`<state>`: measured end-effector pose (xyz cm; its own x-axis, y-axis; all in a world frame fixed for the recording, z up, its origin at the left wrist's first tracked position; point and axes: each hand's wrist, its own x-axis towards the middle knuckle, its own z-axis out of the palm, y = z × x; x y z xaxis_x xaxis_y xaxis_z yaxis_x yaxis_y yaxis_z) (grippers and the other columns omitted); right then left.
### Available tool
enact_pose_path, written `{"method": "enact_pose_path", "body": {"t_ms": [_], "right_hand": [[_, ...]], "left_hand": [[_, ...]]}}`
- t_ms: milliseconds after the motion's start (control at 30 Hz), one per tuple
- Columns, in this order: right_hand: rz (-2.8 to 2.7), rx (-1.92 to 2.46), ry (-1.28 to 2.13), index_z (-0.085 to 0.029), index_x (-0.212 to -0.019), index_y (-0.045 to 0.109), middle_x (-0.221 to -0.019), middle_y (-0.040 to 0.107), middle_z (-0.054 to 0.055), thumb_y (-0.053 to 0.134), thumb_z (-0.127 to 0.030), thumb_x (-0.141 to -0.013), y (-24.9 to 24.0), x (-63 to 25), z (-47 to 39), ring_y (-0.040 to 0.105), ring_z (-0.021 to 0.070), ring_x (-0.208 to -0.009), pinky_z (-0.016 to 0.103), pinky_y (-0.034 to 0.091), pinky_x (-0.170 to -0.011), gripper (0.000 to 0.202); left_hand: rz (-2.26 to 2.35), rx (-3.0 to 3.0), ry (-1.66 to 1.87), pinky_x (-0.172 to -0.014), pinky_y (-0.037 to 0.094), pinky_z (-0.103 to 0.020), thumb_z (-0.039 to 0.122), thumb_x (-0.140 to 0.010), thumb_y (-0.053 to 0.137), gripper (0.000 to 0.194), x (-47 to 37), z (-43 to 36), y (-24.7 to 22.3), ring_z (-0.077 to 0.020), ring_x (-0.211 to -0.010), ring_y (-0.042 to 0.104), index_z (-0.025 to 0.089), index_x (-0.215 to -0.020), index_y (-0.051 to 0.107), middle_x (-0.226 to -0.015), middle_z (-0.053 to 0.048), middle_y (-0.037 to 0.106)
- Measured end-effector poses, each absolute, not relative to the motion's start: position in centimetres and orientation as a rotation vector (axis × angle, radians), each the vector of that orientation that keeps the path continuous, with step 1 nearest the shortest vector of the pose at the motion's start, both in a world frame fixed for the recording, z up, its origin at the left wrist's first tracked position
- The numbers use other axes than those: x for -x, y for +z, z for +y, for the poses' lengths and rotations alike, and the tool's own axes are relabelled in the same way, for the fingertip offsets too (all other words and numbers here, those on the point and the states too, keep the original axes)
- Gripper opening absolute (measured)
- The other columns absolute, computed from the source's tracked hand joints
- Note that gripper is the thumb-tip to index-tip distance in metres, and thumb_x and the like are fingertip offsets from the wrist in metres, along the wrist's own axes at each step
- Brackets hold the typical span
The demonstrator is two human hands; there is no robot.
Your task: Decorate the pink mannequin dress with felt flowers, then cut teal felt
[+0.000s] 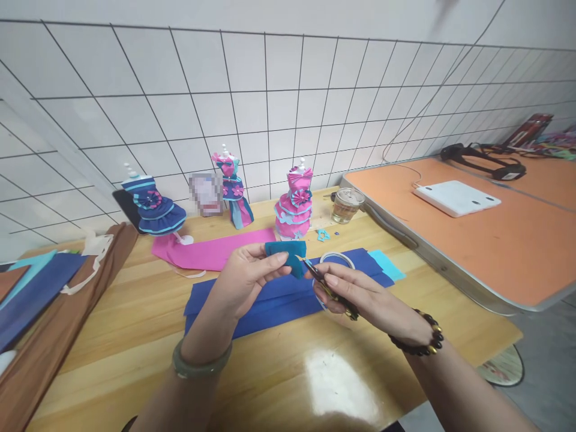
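Note:
Between the thumb and fingers of my left hand (249, 270) is a small teal piece of fabric or paper (284, 247), its lower part hanging down with a curved edge. My right hand (355, 291) is closed around small dark scissors (326, 287), whose tips touch or nearly touch the teal piece's right edge. Whether the blades are apart is too small to tell. Beneath both hands lies a folded blue sheet (265, 306). A white tape roll (338, 257) rests on that sheet, partly hidden by my right hand.
Behind the hands stand three small dress forms, in a blue dress (159, 207), a pink-and-blue dress (234, 192) and a pink dress (294, 207). A pink strip (211, 249), light-blue scraps (323, 234) and a glass (347, 206) lie nearby. An orange-topped table (450, 240) adjoins at right.

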<state>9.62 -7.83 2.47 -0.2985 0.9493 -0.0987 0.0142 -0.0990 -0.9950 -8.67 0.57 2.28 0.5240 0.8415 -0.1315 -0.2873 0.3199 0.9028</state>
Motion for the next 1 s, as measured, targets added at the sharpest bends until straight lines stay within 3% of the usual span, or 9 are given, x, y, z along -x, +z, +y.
{"method": "enact_pose_path", "body": {"t_ms": [300, 533, 733, 1000], "right_hand": [[-1.453, 1.034, 1.421, -0.017, -0.098, 0.048, -0.068, 0.044, -0.003, 0.038, -0.039, -0.091, 2.3, -8.8, -7.7, 0.036, 0.0070, -0.050, 0.022, 0.030, -0.046, 0.025], [-1.494, 1.041, 1.389, -0.017, -0.085, 0.046, -0.068, 0.044, -0.004, 0.034, -0.036, -0.093, 1.5, -8.9, -7.7, 0.034, 0.0041, -0.044, 0.020, 0.027, -0.041, 0.024], [-1.455, 1.026, 1.395, -0.018, -0.080, 0.045, -0.058, 0.034, -0.007, 0.035, -0.035, -0.094, 1.2, -8.9, -7.5, 0.027, 0.0048, -0.046, 0.020, 0.022, -0.041, 0.024], [-1.365, 1.048, 1.413, -0.017, -0.075, 0.042, -0.056, 0.032, -0.006, 0.037, -0.041, -0.091, 0.4, -8.8, -7.6, 0.023, 0.0055, -0.045, 0.021, 0.017, -0.040, 0.029]], "left_hand": [[0.675, -1.075, 0.809, -0.065, 0.053, -0.021, 0.021, -0.065, 0.071, 0.014, 8.4, -0.2, 2.5, -0.0116, -0.068, 0.063, 0.014, -0.078, 0.071, -0.077, -0.004, 0.070], [0.695, -1.252, 0.809, -0.065, 0.053, -0.022, 0.020, -0.068, 0.068, 0.016, 7.8, -1.0, 2.6, -0.0113, -0.070, 0.060, 0.014, -0.083, 0.070, -0.077, -0.003, 0.069], [0.704, -1.253, 0.780, -0.066, 0.053, -0.022, 0.020, -0.069, 0.068, 0.015, 7.6, -1.1, 2.4, -0.0106, -0.068, 0.060, 0.014, -0.083, 0.068, -0.076, -0.002, 0.068], [0.734, -1.227, 0.826, -0.065, 0.055, -0.023, 0.019, -0.067, 0.069, 0.015, 7.3, -1.4, 2.3, -0.0105, -0.066, 0.061, 0.013, -0.079, 0.064, -0.071, 0.000, 0.065]]}}
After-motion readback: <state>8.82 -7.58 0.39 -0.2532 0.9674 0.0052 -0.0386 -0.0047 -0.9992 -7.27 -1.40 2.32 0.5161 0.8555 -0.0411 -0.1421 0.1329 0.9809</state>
